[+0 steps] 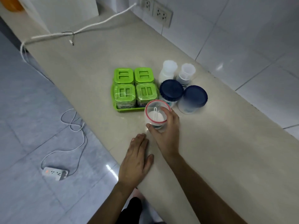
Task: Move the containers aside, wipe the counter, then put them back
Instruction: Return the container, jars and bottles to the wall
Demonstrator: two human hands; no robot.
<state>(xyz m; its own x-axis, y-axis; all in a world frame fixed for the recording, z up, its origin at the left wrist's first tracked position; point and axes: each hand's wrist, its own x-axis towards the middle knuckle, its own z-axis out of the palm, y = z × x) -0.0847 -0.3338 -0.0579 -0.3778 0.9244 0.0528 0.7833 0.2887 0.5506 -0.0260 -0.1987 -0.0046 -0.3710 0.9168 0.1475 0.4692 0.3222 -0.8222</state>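
Right hand [163, 126] wrapped around clear red-rimmed jar [156, 116] just in front of green tray [119, 109]; left hand [135, 160] flat, empty on tabletop [226, 151]; jar likely light, rigid, smooth-walled: grip mid-body.

White glossy wall tiles [242, 38] back the beige bench [97, 62]; two wall sockets [155, 11] sit above it. A power strip [55, 172] lies on the grey tiled floor [24, 110].

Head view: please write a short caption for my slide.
Right hand grips a red-rimmed clear jar beside the green tray; left hand rests flat.
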